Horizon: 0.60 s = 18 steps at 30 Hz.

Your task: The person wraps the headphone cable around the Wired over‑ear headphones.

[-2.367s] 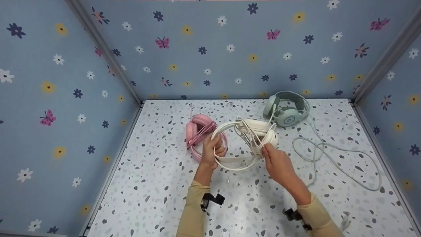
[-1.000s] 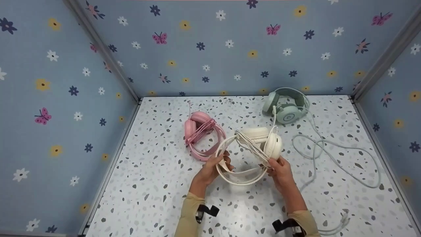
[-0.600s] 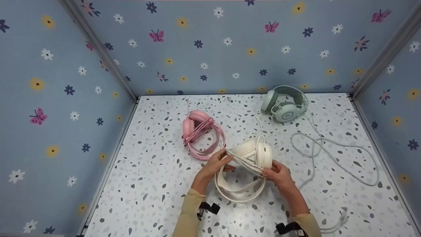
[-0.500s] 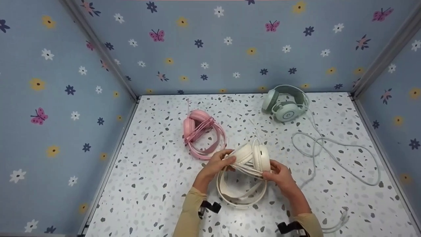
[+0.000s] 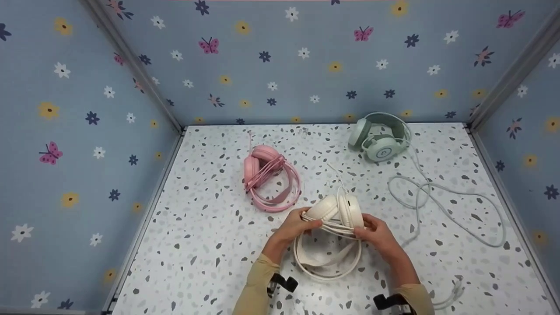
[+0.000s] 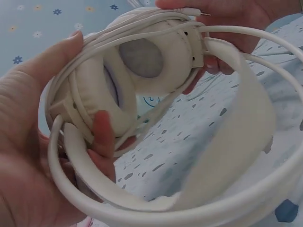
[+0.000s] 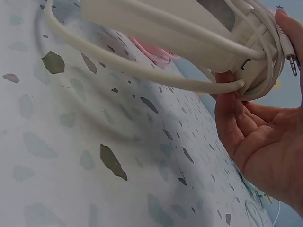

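Both hands hold a pair of white over-ear headphones [image 5: 351, 212] by its ear cups, low over the middle of the table. My left hand [image 5: 292, 228] grips the left cup, its thumb at the wound cable and its fingers curled around the band's end. On the other side, my right hand [image 5: 379, 234] pinches the right cup and the cord. The white cable [image 6: 137, 26] is wrapped in several turns across both cups. Its audio plug [image 7: 289, 54] sticks out beside my right thumb. The headband [image 5: 326, 275] hangs toward me.
Pink headphones [image 5: 252, 171] with their cable wrapped lie left of the white pair. At the back right are green headphones [image 5: 379, 151]. Their loose cable [image 5: 459, 195] runs over the right side of the speckled table [image 5: 192, 262]. Flowered panels [image 5: 271, 65] enclose the back and sides.
The white headphones have come down and toward me, and their band now hangs lower. My left hand has moved from the headband to the left cup; my right hand stays at the right cup.
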Motion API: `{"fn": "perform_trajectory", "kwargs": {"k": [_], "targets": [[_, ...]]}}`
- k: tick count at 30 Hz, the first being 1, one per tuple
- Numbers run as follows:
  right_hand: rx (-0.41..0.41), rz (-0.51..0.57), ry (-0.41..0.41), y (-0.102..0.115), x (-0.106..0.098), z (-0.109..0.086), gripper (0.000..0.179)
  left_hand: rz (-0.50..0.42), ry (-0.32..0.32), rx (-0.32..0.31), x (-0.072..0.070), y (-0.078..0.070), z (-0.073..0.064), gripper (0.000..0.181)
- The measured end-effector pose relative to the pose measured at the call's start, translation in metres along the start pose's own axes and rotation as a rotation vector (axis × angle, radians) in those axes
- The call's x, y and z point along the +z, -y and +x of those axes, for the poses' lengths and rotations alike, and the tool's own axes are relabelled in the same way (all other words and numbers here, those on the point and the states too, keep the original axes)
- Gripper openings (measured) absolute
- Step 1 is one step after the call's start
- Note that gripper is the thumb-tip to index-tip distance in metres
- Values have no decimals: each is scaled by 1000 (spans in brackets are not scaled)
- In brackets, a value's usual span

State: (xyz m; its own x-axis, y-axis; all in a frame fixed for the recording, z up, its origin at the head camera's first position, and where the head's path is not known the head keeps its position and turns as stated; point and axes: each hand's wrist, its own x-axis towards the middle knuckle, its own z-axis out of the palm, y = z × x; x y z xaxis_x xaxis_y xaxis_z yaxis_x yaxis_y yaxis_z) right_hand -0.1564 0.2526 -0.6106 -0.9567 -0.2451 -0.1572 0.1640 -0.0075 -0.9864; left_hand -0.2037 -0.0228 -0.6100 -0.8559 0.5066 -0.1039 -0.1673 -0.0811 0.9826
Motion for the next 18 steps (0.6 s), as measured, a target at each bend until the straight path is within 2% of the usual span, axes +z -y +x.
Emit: {"fn": "perform_trajectory", "kwargs": {"k": [4, 6, 9, 11, 14, 17, 18], "targets": [[-7, 7, -11, 5, -3, 2, 58, -25, -91, 50, 4, 1, 6, 49], [10, 7, -57, 8, -5, 2, 59, -37, -141, 43, 7, -8, 8, 44], [47, -12, -161, 12, -10, -2, 60, -49, -256, 30, 9, -13, 19, 36], [67, -32, -226, 14, -13, -8, 60, -68, -338, 18, 10, -17, 30, 28], [88, -45, -281, 13, -14, -17, 52, -107, -465, 38, 6, -15, 53, 30], [117, -30, -320, 8, -14, -25, 45, -166, -586, 49, 3, -21, 79, 44], [127, -24, -332, 5, -14, -27, 43, -194, -623, 64, 2, -23, 89, 56]]}}
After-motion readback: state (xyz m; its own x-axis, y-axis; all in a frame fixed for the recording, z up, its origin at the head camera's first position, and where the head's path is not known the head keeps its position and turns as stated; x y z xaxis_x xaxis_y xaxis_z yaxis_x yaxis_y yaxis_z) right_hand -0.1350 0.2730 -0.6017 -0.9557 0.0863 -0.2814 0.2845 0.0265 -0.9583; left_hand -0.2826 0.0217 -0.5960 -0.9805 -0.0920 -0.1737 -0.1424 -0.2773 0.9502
